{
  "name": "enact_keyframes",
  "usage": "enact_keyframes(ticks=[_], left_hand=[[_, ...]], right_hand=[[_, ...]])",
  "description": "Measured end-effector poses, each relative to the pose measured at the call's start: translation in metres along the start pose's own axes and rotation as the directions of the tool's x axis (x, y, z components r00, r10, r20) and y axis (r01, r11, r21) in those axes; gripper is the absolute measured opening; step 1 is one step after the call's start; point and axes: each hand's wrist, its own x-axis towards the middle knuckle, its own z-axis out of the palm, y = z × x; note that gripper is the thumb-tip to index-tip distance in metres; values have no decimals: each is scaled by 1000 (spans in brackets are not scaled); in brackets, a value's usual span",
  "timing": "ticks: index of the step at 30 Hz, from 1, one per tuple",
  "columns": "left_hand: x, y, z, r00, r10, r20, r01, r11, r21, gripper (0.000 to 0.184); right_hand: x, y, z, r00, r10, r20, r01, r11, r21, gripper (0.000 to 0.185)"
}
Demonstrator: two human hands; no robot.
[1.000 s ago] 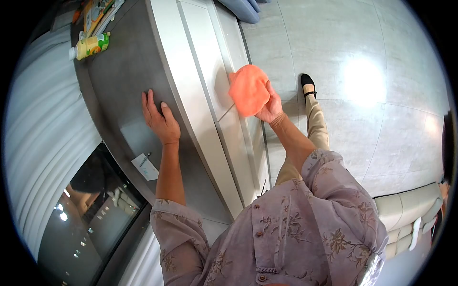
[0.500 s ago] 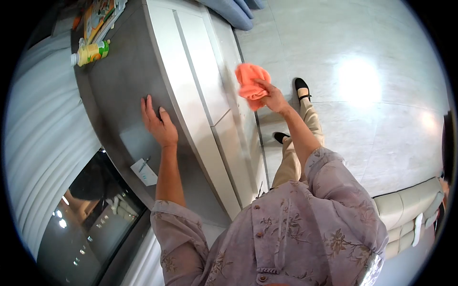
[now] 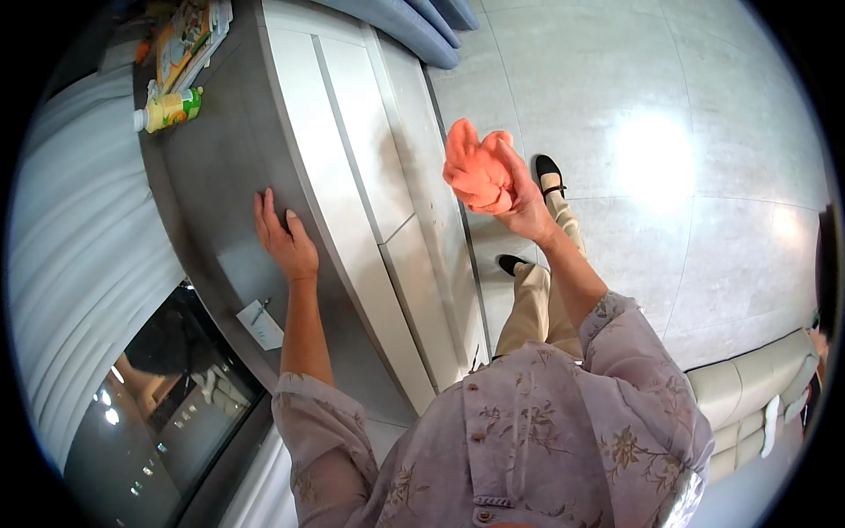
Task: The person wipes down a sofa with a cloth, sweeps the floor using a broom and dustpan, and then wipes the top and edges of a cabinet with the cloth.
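An orange cloth (image 3: 478,172), crumpled into a bundle, is held by my right hand (image 3: 526,201) in front of the white drawer fronts (image 3: 356,141). My left hand (image 3: 289,239) lies on the dark grey cabinet top (image 3: 216,167) with its fingers apart and nothing in it. Close to my left forearm, a white note (image 3: 260,326) with a pen (image 3: 260,310) on it rests on the same top.
A yellow-green bottle (image 3: 172,110) lies near magazines (image 3: 187,40) at the far end of the cabinet. White curtains (image 3: 97,229) and a dark window (image 3: 167,414) border the left. Blue upholstery (image 3: 409,26) is at the top; a beige sofa (image 3: 748,387) stands lower right.
My right hand has bunched up the cloth, which was spread rounder, and moved slightly right, away from the drawers. The view has shifted a little; my left hand still rests on the cabinet.
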Motion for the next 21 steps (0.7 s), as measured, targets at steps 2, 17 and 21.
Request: enact_keyframes(ticks=[2, 17, 21], left_hand=[[-1, -2, 0, 1000, -6, 8, 6, 1000, 22, 45], [-62, 146, 9, 857, -110, 504, 477, 540, -693, 63], [-67, 201, -14, 778, -68, 625, 627, 156, -763, 53]], right_hand=[[2, -18, 2, 1000, -23, 19, 21, 994, 105, 94], [6, -134, 0, 940, 312, 137, -340, 849, 404, 47], [-2, -156, 5, 940, 238, 246, -310, 895, 321, 45]])
